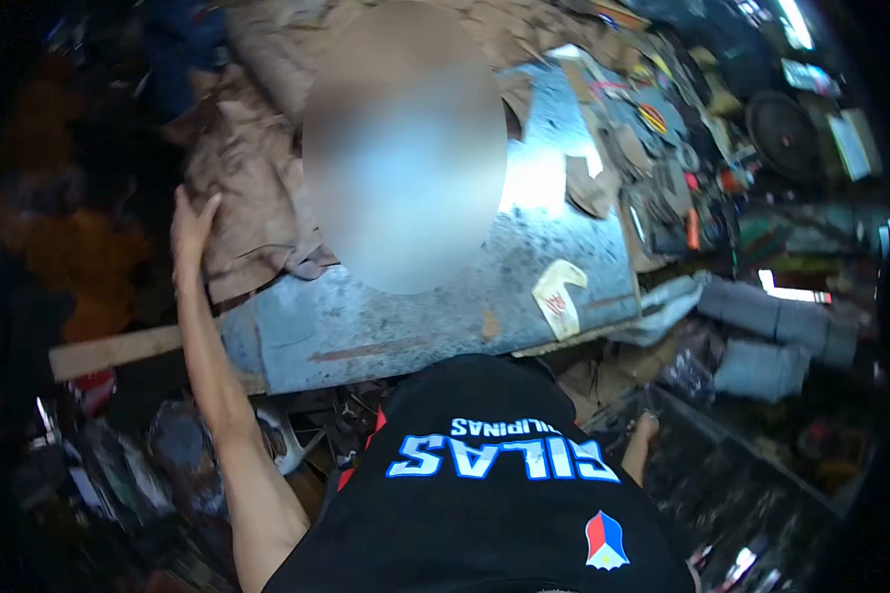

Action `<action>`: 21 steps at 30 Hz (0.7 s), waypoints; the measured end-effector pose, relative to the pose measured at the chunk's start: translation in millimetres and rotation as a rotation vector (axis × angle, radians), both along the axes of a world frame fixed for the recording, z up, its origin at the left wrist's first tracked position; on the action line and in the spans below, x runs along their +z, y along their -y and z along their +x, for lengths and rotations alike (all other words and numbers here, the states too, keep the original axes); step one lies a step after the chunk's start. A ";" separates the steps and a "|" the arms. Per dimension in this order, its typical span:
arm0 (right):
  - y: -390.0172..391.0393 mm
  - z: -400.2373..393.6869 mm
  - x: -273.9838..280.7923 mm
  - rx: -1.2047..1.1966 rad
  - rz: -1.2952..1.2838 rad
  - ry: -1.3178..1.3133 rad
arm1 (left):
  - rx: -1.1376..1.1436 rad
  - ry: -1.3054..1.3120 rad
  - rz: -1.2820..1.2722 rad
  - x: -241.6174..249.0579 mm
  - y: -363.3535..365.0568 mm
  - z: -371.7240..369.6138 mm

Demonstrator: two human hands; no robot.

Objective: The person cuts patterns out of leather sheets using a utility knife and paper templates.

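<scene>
My left hand (194, 215) is at the left, thumb and fingers spread, against the left edge of a heap of brown leather-like material (252, 188). The material lies on the left part of a grey, stained worktable (386, 341). Low on the right, my right hand (647, 425) is beside the upper edge of a dark bin (737, 440). It is small in view, and its fingers are too unclear to read. A blurred oval hides the middle of the table.
A cream piece with red marks (561, 298) lies near the table's front right corner. Tools and an orange-handled item (692, 228) crowd the right side. Rolled grey material (776, 318) lies above the bin. A wooden plank (119, 353) juts out at the left.
</scene>
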State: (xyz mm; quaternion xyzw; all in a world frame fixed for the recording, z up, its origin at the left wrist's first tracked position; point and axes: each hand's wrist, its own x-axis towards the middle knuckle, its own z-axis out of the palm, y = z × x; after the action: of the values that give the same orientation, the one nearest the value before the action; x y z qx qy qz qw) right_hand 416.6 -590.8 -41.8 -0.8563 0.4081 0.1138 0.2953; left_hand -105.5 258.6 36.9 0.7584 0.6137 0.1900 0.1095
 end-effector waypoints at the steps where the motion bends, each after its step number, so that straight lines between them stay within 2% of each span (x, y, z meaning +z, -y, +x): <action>1: 24.0 -15.7 -18.5 0.034 0.133 0.047 | 0.027 -0.035 0.031 6.0 16.3 11.2; 2: 21.6 -32.6 -23.4 0.002 0.221 0.058 | 0.060 -0.074 0.067 16.8 31.4 23.6; 3: 21.9 -45.9 -40.8 -0.033 0.268 0.182 | 0.032 -0.075 0.061 19.7 40.4 39.7; 5: -5.1 -59.8 -47.3 0.034 0.285 0.236 | -0.076 -0.178 0.399 27.3 60.0 70.3; 6: -23.8 -62.3 -48.0 0.078 0.334 0.280 | -0.213 -0.081 0.465 26.8 72.8 92.8; 7: -52.4 -61.9 -36.9 0.199 0.326 0.300 | -0.321 0.118 0.380 41.1 92.0 127.3; 8: -84.2 -60.1 -20.1 0.320 0.318 0.320 | -0.385 0.233 0.282 35.6 103.2 155.8; 9: -115.1 -55.6 -10.2 0.543 0.178 0.484 | -0.447 0.347 0.183 23.4 112.1 182.8; 10: -146.4 -51.3 0.9 0.761 0.031 0.647 | -0.484 0.298 0.152 13.4 122.9 209.1; 11: -180.4 -50.9 21.1 0.837 0.103 0.624 | -0.523 0.250 0.122 6.5 132.7 237.0; 12: -212.8 -52.1 43.3 0.913 0.175 0.601 | -0.546 0.434 -0.177 5.7 140.2 268.7; 14: -265.4 -57.8 74.7 1.068 0.187 0.584 | -0.592 0.474 -0.389 6.4 154.3 334.4; 17: -307.3 -60.6 80.9 1.229 0.267 0.536 | -0.480 0.606 -0.741 -13.8 153.6 429.1; 20: -333.3 -66.0 79.3 1.360 0.333 0.612 | -0.484 0.479 -0.648 -35.4 132.9 492.7; 21: -338.8 -68.9 83.2 1.361 0.396 0.612 | -0.451 0.561 -0.631 -50.1 123.6 504.5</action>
State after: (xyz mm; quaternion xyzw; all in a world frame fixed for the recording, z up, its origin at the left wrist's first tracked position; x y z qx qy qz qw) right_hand 347.7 -252.1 41.4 -0.8433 -0.3359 0.0994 0.4075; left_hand 399.0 135.0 -13.2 0.7218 0.4082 0.1634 0.5346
